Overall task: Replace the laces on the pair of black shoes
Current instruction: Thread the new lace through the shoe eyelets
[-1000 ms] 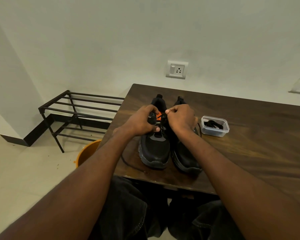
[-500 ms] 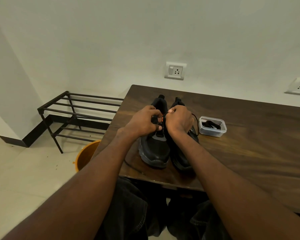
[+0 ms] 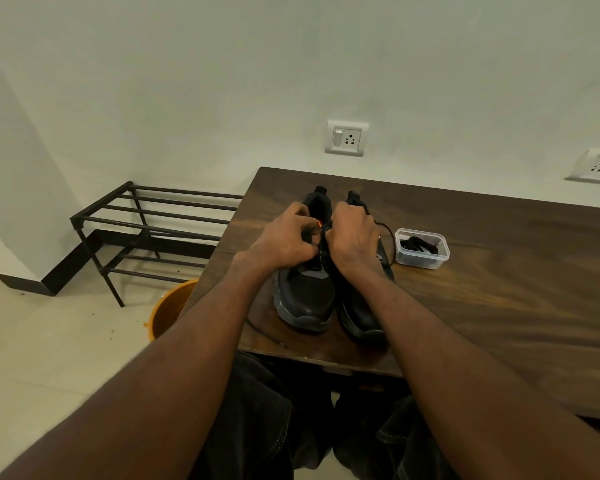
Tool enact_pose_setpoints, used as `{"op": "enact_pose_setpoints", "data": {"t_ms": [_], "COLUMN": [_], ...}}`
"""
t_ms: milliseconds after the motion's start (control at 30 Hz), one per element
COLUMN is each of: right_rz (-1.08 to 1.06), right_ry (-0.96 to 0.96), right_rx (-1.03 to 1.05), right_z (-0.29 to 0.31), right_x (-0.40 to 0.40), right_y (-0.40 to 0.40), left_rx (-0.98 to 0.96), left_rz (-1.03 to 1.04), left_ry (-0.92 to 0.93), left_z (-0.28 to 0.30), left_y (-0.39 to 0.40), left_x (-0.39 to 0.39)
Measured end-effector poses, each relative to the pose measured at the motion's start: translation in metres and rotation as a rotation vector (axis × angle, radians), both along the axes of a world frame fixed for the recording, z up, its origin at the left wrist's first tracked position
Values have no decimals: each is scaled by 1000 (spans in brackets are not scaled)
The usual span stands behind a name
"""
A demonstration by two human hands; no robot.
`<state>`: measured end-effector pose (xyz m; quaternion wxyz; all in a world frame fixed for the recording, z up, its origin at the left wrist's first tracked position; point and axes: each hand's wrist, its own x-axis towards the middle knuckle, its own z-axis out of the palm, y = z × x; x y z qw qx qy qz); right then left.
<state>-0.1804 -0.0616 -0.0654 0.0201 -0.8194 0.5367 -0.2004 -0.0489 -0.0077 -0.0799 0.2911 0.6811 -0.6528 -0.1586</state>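
1. two black shoes stand side by side on the desk (image 3: 465,258) near its front left corner, toes toward the person, long axes running front to back; the left shoe (image 3: 305,299) touches the right shoe (image 3: 357,313).
2. both hands meet over the lacing area of the left shoe. the left hand (image 3: 284,240) has its fingers curled, pinching at the lace or eyelet; the right hand (image 3: 355,237) is curled too, but whether it grips the lace i cannot tell.
3. the working spot lies directly under the fingertips, by a small orange patch (image 3: 320,223) on the shoe; the hands look equally near it.
4. a loose black lace (image 3: 387,233) trails right of the shoes, toward a clear plastic box (image 3: 421,249) holding dark laces, just right of the shoes.
5. probably mid-threading or unthreading; the right shoe crowds the right hand's room.
6. left of the desk: a metal rack (image 3: 153,226) and an orange bucket (image 3: 168,306).
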Motion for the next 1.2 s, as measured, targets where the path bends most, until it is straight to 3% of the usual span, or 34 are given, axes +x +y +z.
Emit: {"op": "enact_pose_setpoints", "data": {"t_ms": [200,333,633,767,867,967,1033,1133,1200], "right_rz": [20,-90,103,378,441,398,389,388,402], "right_ry": [120,129,-193,-315,-159,-100,-51,226,314], "right_rx": [22,33,125,471,566,248,150,201,231], "right_z": [6,-1,3,31,37,26,21,10,2], "right_x": [2,-1,-28,-63,-82,-77,-70,-52,-47], "right_y": [1,-6,-21,-7,6,1,-2,-2,-4], "left_rx": [23,-28,-62,-13,-11,-67,-91,-99,-112], "left_rz": [21,115,13,26,32,30,28,79,107], "left_ry": [33,117,118,-51,-125,-121,-109,-52,17], "left_z": [-6,-9,-7,-8,-5,-3,-3,-5,-3], "left_y": [-2,-1,4,1,0,2,0,1,4], "left_x": [11,17,14,12,12,4,-2,2,1]}}
